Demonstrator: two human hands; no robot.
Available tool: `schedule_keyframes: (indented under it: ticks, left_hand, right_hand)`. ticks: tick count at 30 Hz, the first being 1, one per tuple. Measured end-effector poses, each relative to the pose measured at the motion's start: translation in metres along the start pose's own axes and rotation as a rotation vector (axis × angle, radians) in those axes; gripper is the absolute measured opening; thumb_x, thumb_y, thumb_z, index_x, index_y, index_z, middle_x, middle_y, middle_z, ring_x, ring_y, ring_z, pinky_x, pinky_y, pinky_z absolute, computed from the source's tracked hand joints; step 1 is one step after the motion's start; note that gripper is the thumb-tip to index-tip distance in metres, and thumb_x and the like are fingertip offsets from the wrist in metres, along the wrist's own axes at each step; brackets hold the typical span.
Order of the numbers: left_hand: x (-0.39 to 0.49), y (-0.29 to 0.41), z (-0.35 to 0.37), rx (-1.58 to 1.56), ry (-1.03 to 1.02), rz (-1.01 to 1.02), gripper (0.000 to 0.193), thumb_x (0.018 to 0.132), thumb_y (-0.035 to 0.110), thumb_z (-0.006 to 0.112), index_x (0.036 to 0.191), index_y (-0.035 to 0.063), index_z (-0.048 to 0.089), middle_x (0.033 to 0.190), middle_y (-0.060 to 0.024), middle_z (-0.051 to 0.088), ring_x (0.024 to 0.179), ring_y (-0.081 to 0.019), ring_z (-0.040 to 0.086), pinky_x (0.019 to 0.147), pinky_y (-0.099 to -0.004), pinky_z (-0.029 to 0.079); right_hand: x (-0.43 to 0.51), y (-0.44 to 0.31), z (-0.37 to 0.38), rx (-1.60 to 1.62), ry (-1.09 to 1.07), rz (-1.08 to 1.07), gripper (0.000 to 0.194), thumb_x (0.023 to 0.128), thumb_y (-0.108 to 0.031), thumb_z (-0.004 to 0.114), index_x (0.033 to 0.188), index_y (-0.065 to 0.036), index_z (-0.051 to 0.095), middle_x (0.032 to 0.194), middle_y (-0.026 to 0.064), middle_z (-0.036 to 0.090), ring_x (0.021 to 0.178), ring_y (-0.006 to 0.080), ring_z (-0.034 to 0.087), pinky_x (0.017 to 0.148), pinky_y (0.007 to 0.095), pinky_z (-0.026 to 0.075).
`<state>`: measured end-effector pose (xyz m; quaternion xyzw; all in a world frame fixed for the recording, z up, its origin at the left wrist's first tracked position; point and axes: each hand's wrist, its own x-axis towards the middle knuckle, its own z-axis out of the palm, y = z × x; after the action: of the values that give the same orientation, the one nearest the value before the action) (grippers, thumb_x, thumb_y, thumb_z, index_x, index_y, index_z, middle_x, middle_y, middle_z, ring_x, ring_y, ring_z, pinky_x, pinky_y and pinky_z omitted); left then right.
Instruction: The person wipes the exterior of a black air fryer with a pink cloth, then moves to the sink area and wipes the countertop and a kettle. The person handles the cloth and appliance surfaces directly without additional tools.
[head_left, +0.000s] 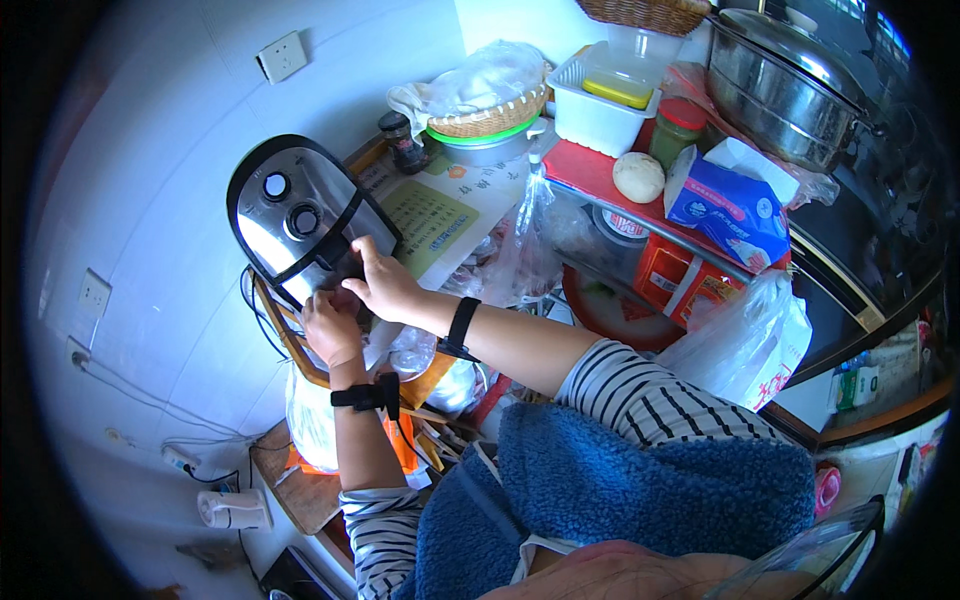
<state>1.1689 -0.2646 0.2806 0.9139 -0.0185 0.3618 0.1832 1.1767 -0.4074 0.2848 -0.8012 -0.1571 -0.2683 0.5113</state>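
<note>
An air fryer (296, 184) with a glossy silver front, black trim and two round dials stands against the white wall. Both hands are at the lower part of its front, around the dark drawer handle (324, 259). My left hand (332, 328) is at the bottom edge of the front, its fingers curled and partly hidden. Close beside it, my right hand (386, 289) reaches in from the right, thumb and index finger apart near the handle. Whether either hand grips the handle or something small between them cannot be made out.
Plastic bags (517, 255) hang and lie right of my hands. A printed sheet (442, 217) covers the shelf top. Farther right are a white plastic basket (592, 116), a lidded jar (677, 131), a tissue pack (724, 210) and a steel steamer pot (780, 90). A cord (262, 322) hangs beside the fryer.
</note>
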Motion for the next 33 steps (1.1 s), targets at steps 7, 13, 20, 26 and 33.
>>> schedule_keyframes:
  ticks: [7, 13, 20, 26, 33]
  left_hand:
    - [0.009, 0.000, -0.011, 0.043, 0.014, 0.015, 0.010, 0.081, 0.013, 0.072, 0.088, 0.0056, 0.069, 0.091, -0.0138, 0.069, 0.087, -0.0349, 0.067, 0.076, -0.0452, 0.055]
    - [0.006, -0.013, -0.013, 0.031, 0.140, 0.175, 0.011, 0.082, 0.010, 0.069, 0.092, 0.0056, 0.068, 0.096, -0.0140, 0.066, 0.094, -0.0358, 0.065, 0.078, -0.0469, 0.054]
    - [-0.003, -0.023, 0.002, 0.205, -0.059, 0.057, 0.026, 0.090, 0.027, 0.065, 0.097, 0.0023, 0.065, 0.102, -0.0159, 0.068, 0.096, -0.0358, 0.065, 0.080, -0.0460, 0.056]
    - [0.003, -0.014, 0.005, 0.157, -0.017, 0.072, 0.024, 0.090, 0.027, 0.065, 0.093, 0.0028, 0.064, 0.100, -0.0152, 0.068, 0.094, -0.0356, 0.065, 0.078, -0.0465, 0.057]
    - [0.002, 0.002, -0.007, 0.130, 0.040, 0.109, 0.015, 0.087, 0.016, 0.069, 0.093, 0.0035, 0.064, 0.097, -0.0136, 0.066, 0.093, -0.0345, 0.066, 0.078, -0.0441, 0.057]
  right_hand:
    - [-0.001, 0.000, 0.001, 0.026, 0.022, -0.011, 0.052, 0.092, -0.017, 0.071, 0.127, -0.004, 0.035, 0.103, 0.0303, 0.065, 0.091, 0.0491, 0.067, 0.078, 0.0528, 0.053]
    - [-0.003, -0.001, 0.003, 0.015, 0.046, -0.022, 0.054, 0.091, -0.016, 0.071, 0.129, -0.003, 0.034, 0.105, 0.0309, 0.065, 0.092, 0.0486, 0.066, 0.079, 0.0521, 0.053]
    - [-0.005, -0.001, 0.002, 0.031, -0.010, 0.033, 0.055, 0.090, -0.014, 0.071, 0.131, -0.002, 0.037, 0.125, 0.0260, 0.061, 0.106, 0.0470, 0.063, 0.091, 0.0514, 0.049]
    - [-0.005, 0.003, 0.005, 0.009, 0.020, -0.009, 0.055, 0.091, -0.014, 0.071, 0.132, -0.003, 0.035, 0.121, 0.0271, 0.062, 0.106, 0.0469, 0.063, 0.091, 0.0516, 0.048]
    - [-0.003, 0.004, 0.002, 0.000, 0.013, 0.006, 0.055, 0.090, -0.014, 0.071, 0.131, -0.003, 0.035, 0.114, 0.0295, 0.063, 0.104, 0.0486, 0.063, 0.091, 0.0517, 0.048]
